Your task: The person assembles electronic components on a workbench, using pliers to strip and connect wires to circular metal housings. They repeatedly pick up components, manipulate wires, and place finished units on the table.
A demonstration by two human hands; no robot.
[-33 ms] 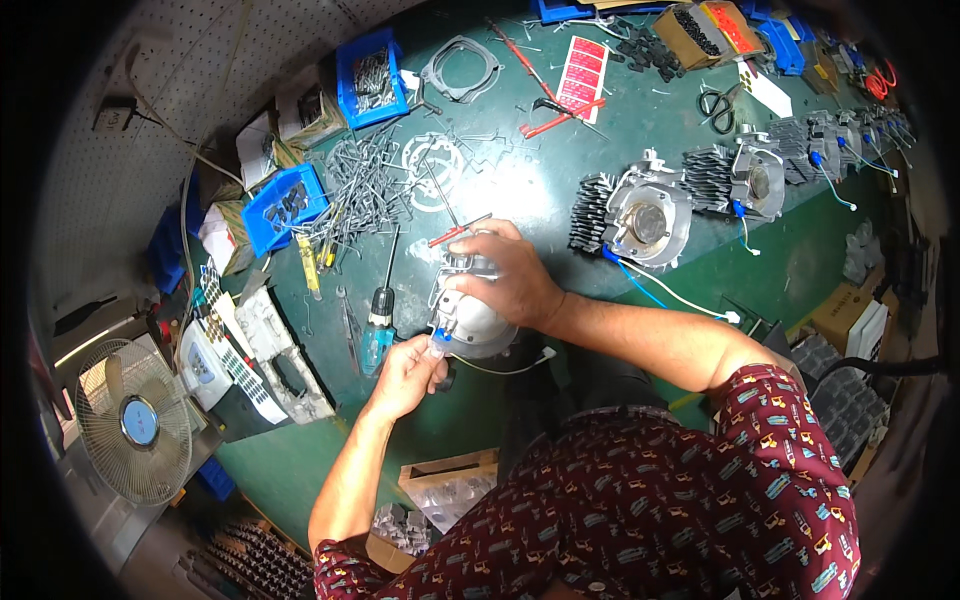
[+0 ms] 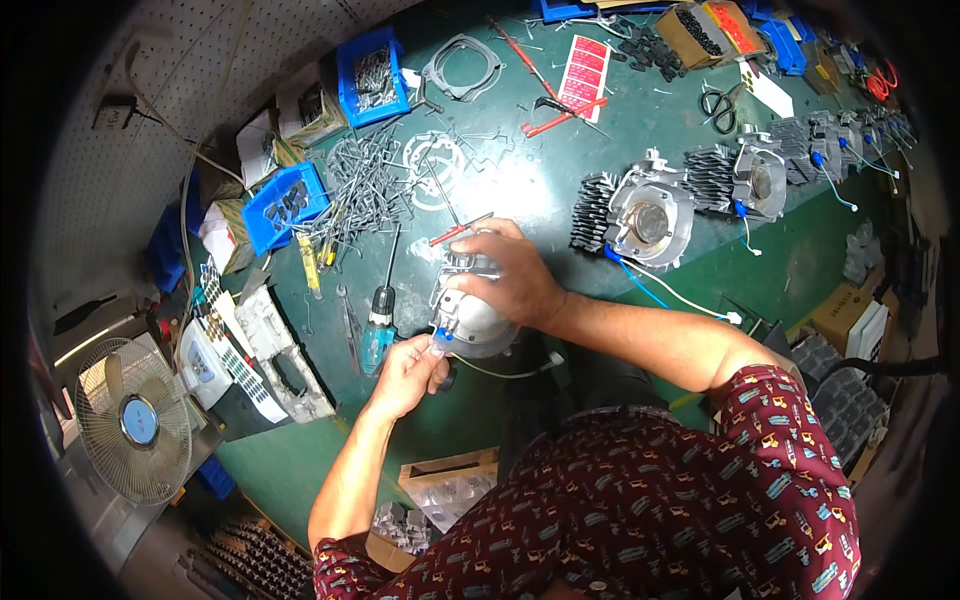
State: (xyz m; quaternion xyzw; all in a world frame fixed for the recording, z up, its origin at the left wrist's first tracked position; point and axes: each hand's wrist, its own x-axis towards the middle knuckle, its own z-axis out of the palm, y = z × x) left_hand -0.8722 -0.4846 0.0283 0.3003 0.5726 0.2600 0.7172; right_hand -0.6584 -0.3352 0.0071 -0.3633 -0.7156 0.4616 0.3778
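A grey cast-metal motor housing point(image 2: 482, 326) stands at the table's near edge in front of me. My right hand point(image 2: 518, 280) is closed over its upper right side, fingers and thumb gripping the metal. At the housing's lower left my left hand point(image 2: 405, 378) pinches a small clear plastic piece point(image 2: 437, 346) beside a blue fitting point(image 2: 444, 335). A thin pale wire with a white connector point(image 2: 556, 359) runs from there to the right, below the housing. A teal power screwdriver point(image 2: 378, 335) with a long bit lies left of the housing.
Several finned motor units point(image 2: 650, 215) with blue fittings and wires line the right side. Bent metal rods point(image 2: 360, 185) are heaped behind, near blue bins point(image 2: 285, 208). Scissors point(image 2: 722, 108) and a red-and-white label sheet point(image 2: 583, 75) lie farther back. A fan point(image 2: 135, 420) stands left.
The white connector on the pale wire has shifted slightly right and down. Both hands and the motor housing hold almost the same position.
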